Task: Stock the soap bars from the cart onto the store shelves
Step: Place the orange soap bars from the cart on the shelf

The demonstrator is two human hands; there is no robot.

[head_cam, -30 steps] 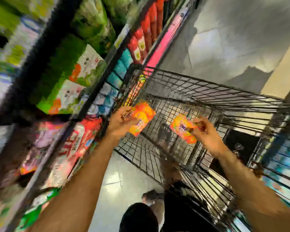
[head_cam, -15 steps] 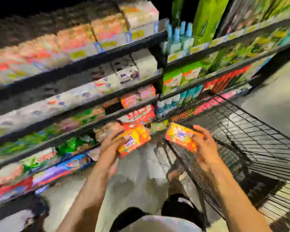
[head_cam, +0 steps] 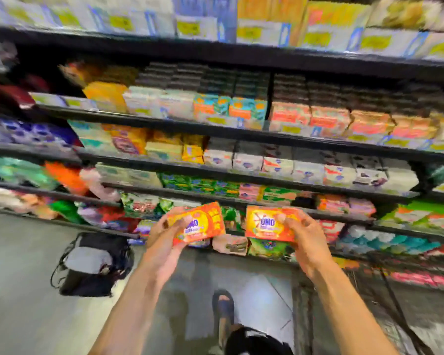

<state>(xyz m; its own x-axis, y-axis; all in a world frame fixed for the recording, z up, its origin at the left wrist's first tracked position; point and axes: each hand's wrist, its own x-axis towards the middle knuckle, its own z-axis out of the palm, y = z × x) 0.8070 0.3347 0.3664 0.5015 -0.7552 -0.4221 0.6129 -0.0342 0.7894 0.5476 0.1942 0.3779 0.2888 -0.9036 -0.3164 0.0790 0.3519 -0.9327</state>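
- Left hand (head_cam: 164,243) grips the left OMO soap bar (head_cam: 199,222) by its near short end, with the thumb on the printed face and the fingers curled behind.
- Right hand (head_cam: 308,239) grips the right OMO soap bar (head_cam: 267,224) by its right short end in the same way, thumb on the front.
- The bars are apart from each other, printed faces towards the camera. Both are in the air in front of the lower shelves (head_cam: 241,135), touching no shelf that I can see.
- Handling, judged: each is a stiff block, light enough for one hand. The glossy wrapper is probably slick, so a firm pinch is needed. Not fragile, though corners could dent.
- The end grip leaves the far end free to lead into a gap.
- No matching shelf slot can be made out through the blur.
- The cart (head_cam: 385,293) is at lower right, blurred. A backpack (head_cam: 92,262) lies on the floor (head_cam: 23,290) to the left.
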